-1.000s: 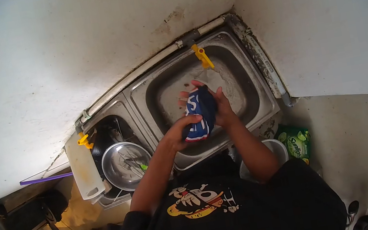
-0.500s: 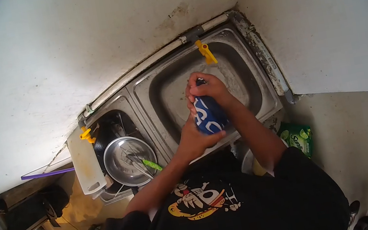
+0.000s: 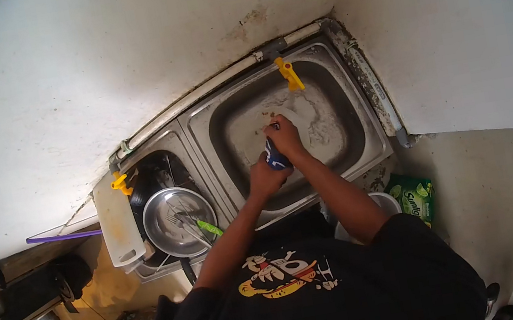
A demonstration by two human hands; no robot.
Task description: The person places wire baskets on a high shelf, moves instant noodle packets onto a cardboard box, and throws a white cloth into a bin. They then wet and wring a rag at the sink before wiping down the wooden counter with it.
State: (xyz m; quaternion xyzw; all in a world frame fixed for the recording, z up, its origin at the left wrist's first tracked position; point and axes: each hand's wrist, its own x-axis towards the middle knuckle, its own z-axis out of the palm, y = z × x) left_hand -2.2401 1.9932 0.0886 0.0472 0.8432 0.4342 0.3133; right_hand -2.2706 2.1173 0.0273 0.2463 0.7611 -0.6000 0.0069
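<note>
Over the larger sink basin (image 3: 240, 102), both my hands are on a blue container with white lettering (image 3: 276, 158); whether it is a mug or a bottle cannot be made out. My left hand (image 3: 266, 177) is wrapped round its near end. My right hand (image 3: 284, 136) closes on its far end, where a dark part shows under the fingers. The container is tilted, and my hands hide much of it. Beyond them, water from the yellow tap (image 3: 288, 74) stirs in the basin, and small brown bits lie near my right fingertips.
A metal pan (image 3: 180, 221) with cutlery and a green-handled utensil (image 3: 209, 227) sits in the smaller left basin, beside a white cutting board (image 3: 120, 227). Another yellow tap (image 3: 120, 183) is above it. A green Sunlight packet (image 3: 412, 199) and a pale bucket (image 3: 386, 203) stand at the right.
Both hands have lowered the blue container deeper over the basin, and less of its lettering shows. Water now ripples below the tap, and brown bits have appeared in the basin.
</note>
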